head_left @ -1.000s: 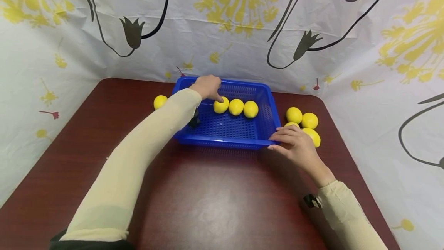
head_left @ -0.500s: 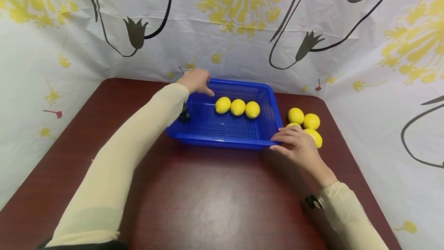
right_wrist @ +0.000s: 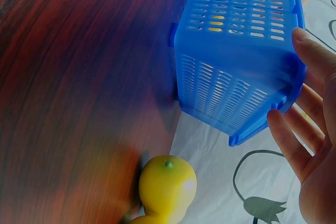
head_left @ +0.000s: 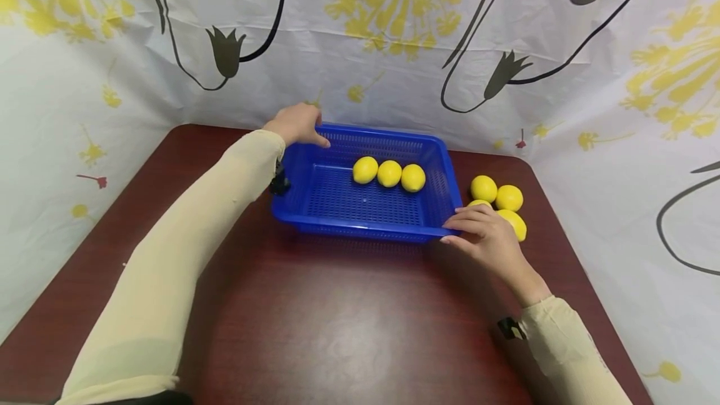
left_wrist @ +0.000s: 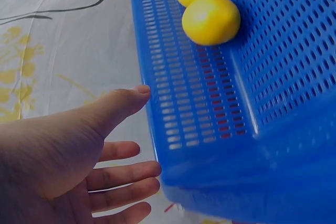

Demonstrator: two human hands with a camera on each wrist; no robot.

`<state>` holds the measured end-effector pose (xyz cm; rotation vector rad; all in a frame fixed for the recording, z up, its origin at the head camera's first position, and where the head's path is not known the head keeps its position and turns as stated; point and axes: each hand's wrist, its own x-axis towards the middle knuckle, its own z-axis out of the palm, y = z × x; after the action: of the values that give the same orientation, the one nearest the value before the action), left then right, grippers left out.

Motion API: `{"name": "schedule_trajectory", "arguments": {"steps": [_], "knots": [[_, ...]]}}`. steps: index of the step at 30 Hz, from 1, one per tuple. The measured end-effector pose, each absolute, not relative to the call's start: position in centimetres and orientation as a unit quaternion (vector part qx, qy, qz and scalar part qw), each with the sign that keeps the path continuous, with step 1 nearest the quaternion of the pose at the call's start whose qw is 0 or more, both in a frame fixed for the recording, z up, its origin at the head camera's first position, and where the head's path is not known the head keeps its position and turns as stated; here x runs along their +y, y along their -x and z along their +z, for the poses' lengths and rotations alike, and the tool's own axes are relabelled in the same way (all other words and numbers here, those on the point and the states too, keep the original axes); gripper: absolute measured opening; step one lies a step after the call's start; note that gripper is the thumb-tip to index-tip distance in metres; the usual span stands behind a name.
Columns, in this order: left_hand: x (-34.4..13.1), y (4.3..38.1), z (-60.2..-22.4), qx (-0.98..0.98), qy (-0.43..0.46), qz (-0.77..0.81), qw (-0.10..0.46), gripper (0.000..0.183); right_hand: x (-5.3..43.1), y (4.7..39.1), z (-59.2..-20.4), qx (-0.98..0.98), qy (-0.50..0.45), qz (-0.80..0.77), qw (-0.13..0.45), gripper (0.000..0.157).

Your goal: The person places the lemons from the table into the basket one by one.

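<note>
A blue plastic basket [head_left: 360, 227] with slotted walls stands on the table, with three lemons [head_left: 389, 174] in a row inside it. My left hand [head_left: 295, 124] is at the basket's back left corner. In the left wrist view its thumb and straight fingers [left_wrist: 123, 174] point at the rim, with nothing held. My right hand [head_left: 486, 239] holds the front right corner of the basket. The right wrist view shows its thumb [right_wrist: 310, 48] on the rim and fingertips around the corner. Part of the basket's left side is hidden by my left wrist.
Several lemons [head_left: 509, 197] lie in a group on the table to the right of the basket, partly behind my right hand. The dark red table [head_left: 337, 311] meets a white patterned sheet [head_left: 382, 86] at the back and sides.
My left hand has moved left, from over the leftmost lemon in the basket to the back left corner. My right hand stays at its corner. A lemon left of the basket is now hidden.
</note>
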<state>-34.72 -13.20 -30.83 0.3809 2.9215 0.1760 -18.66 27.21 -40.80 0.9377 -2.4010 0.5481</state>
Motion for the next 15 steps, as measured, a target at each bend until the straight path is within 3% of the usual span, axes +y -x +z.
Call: {"name": "schedule_trajectory", "arguments": {"steps": [15], "knots": [[-17.3,33.9,-30.8,0.987,-0.110,0.069,0.098,0.067,27.2,18.5,-40.7,-0.880,-0.346,0.206,0.250,0.033]]}}
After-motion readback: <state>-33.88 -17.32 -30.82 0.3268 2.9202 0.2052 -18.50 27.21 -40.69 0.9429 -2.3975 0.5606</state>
